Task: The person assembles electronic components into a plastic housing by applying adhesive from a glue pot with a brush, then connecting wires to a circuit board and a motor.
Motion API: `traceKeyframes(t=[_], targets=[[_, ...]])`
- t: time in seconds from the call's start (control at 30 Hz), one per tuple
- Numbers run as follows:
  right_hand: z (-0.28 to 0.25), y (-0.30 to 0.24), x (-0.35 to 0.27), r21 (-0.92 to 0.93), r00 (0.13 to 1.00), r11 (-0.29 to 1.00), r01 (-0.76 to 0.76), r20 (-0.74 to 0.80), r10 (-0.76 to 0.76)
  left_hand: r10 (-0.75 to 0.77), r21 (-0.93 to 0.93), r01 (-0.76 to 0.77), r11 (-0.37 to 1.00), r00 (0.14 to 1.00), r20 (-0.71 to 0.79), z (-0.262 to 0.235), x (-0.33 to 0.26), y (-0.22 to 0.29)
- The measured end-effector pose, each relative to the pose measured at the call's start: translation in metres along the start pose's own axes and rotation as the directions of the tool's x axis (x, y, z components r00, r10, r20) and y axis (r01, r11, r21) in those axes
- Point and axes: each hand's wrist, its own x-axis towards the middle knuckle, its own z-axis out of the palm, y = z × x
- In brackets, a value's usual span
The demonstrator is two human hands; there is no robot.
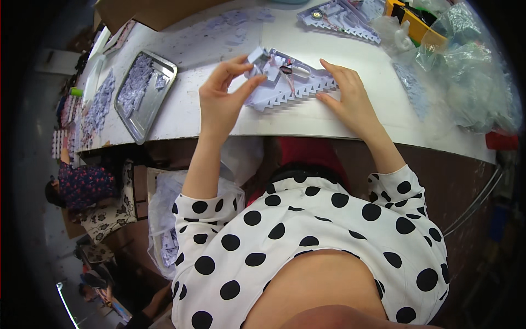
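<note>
A white plastic strip with a saw-toothed edge point(290, 90) lies on the white table point(208, 118) in front of me, with small parts and a thin red wire on top. My left hand point(222, 96) pinches a small white piece point(256, 55) at the strip's left end, thumb and fingers closed on it. My right hand point(346, 90) rests flat on the strip's right end and presses it against the table.
A metal tray point(143, 93) of small pale pieces sits at the left. More toothed strips point(339, 19) lie at the far edge. Clear plastic bags point(466, 71) and a yellow bin point(416, 27) crowd the right. Another person point(82, 186) sits at lower left.
</note>
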Motion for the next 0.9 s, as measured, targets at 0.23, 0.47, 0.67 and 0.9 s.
traceKeyframes(t=[0.23, 0.47, 0.67, 0.9], targets=[[0.006, 0.005, 0.001, 0.012, 0.999, 1.0, -0.024, 0.032, 0.023, 0.081, 0.506, -0.126, 0.853, 0.991, 0.109, 0.005, -0.026, -0.019], [-0.001, 0.005, 0.004, 0.037, 0.998, 0.999, -0.029, 0.055, 0.027, 0.115, 0.532, -0.158, 0.832, 0.987, 0.113, 0.001, -0.024, -0.027], [-0.007, 0.006, 0.012, 0.524, 0.868, 0.697, -0.49, 0.366, 0.335, -0.192, 0.024, 0.193, 0.981, 0.981, -0.035, -0.002, -0.04, -0.054], [-0.013, 0.006, 0.006, 0.636, 0.658, 0.193, -0.747, 0.667, 0.349, -0.155, -0.002, 0.155, 0.988, 0.987, 0.031, 0.003, -0.044, -0.045]])
